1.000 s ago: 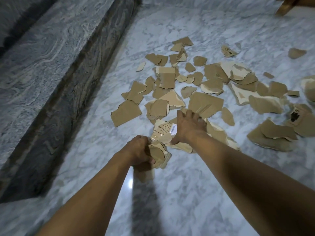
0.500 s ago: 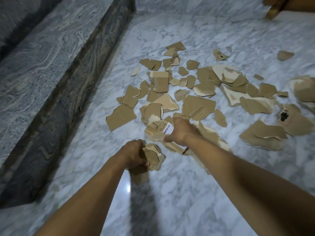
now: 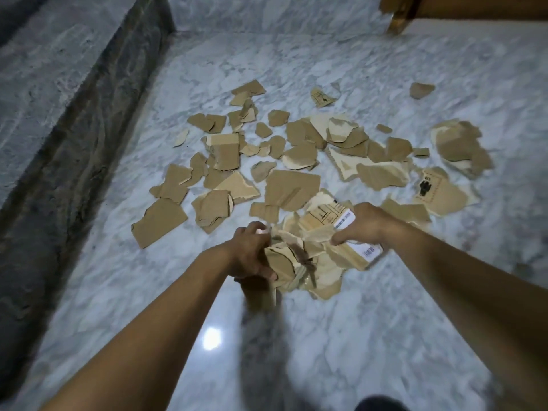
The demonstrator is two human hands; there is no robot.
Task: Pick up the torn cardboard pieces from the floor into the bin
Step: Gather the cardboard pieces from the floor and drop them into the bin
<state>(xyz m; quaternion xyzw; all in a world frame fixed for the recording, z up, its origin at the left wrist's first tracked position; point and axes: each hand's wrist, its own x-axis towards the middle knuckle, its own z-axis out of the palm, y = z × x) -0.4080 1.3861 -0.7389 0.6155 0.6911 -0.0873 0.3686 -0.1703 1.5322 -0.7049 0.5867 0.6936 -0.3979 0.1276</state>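
Note:
Several torn brown cardboard pieces (image 3: pixel 292 189) lie scattered over the white marble floor (image 3: pixel 326 336). Between my hands is a gathered bundle of cardboard pieces (image 3: pixel 314 256), some pale, some with white printed labels. My left hand (image 3: pixel 252 253) grips the bundle's left side. My right hand (image 3: pixel 366 223) clutches its right side, over a labelled piece. The bundle is just above the floor, at the near edge of the pile. No bin is in view.
A dark-edged grey marble step (image 3: pixel 68 123) runs along the left. A wooden furniture leg (image 3: pixel 400 16) stands at the far right top. A printed cardboard piece (image 3: pixel 436 192) lies at right. Bare floor stretches below my hands.
My right hand has pulled more pieces toward the left hand's stack and both hands now hold one larger bundle. The view has shifted slightly.

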